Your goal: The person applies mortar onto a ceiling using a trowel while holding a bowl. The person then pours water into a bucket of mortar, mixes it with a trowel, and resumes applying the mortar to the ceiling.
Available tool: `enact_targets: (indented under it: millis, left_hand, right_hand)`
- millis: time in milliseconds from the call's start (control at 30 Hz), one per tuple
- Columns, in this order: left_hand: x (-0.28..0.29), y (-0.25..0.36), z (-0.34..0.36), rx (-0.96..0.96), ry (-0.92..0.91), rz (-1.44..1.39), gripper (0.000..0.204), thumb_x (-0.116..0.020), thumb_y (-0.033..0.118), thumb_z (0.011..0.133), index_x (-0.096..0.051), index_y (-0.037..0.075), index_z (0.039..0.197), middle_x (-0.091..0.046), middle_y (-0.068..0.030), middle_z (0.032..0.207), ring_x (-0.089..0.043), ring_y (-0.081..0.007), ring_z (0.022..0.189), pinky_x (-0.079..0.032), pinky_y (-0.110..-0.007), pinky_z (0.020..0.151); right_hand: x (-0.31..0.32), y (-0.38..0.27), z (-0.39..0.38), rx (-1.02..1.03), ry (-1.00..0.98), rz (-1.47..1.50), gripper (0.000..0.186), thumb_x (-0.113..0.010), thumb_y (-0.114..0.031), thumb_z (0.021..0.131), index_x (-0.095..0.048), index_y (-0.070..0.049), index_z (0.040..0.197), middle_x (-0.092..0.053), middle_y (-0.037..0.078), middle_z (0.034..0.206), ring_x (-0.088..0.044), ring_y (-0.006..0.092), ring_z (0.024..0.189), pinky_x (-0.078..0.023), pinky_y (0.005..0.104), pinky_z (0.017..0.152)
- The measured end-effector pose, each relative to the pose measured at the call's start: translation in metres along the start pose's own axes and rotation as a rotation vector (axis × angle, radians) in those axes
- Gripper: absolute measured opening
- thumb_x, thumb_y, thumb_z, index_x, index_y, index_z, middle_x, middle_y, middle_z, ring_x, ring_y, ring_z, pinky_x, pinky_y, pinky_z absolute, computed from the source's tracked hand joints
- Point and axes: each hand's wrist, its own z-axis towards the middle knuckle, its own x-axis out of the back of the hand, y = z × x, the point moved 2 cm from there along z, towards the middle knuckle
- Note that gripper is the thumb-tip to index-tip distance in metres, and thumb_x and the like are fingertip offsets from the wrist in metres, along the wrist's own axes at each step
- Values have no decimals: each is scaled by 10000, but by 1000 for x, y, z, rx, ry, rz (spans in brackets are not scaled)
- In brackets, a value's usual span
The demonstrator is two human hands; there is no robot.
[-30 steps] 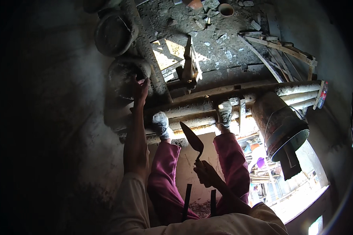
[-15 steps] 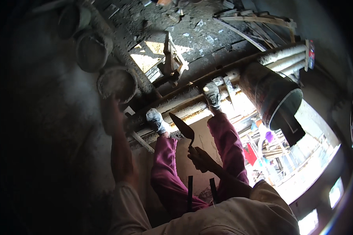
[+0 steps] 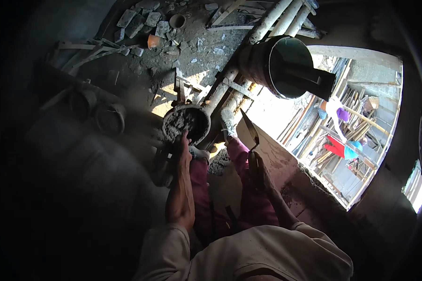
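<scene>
Left grip (image 3: pixel 183 144) clasped the mortar bowl (image 3: pixel 204 123) rim, seemingly for support; right grip (image 3: pixel 256 165) held the trowel (image 3: pixel 252 128), blade free.

Dim floor (image 3: pixel 188 60), grey blocks (image 3: pixel 135 25), orange pot (image 3: pixel 153 41)

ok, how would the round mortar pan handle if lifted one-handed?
The round mortar pan is probably heavy: lumpy grey mortar covers much of its inside. It may tip, since the left hand holds just the near rim.
</scene>
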Motion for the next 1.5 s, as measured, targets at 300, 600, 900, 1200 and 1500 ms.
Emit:
enact_targets:
  millis: [300,600,900,1200,1500]
  left_hand:
    - [-171,11,-32,-381,-285,54,264,-743,344,791,-611,123,851,-574,34,772,-484,-82,654,-405,-267,596]
    - [-203,16,-6,-666,-376,570,412,-646,487,856,-544,93,791,-474,13,625,-452,-117,591,-392,-281,598]
    - [-194,45,45,-628,-121,499,689,-526,601,889,-573,-25,1175,-644,-171,1025,-594,-279,940,-445,-361,860]
    - [-171,39,66,-692,-67,688,644,-475,568,929,-559,-2,1217,-588,-207,1206,-577,-341,1071,-437,-377,927]
    - [-200,32,110,-786,-55,253,517,-467,507,960,-532,32,1155,-587,-160,1111,-553,-284,1006,-419,-386,881]
  right_hand:
    - [35,27,8,-46,57,-380,521,-651,-159,833,-468,-164,1321,-556,100,1230,-597,287,1061,-516,407,810]
    - [-6,68,98,-260,169,-405,316,-549,-140,841,-545,-171,1156,-634,172,1015,-654,371,827,-505,468,673]
    - [-53,149,200,-190,104,-597,167,-526,-122,851,-517,-53,1004,-613,171,870,-664,334,717,-521,428,568]
    - [-63,127,181,-236,45,-476,254,-516,-141,852,-534,-122,1104,-609,184,924,-655,371,763,-515,471,612]
    - [-71,181,219,1,136,-566,287,-475,-130,884,-530,-145,1165,-615,149,903,-654,333,730,-521,446,588]
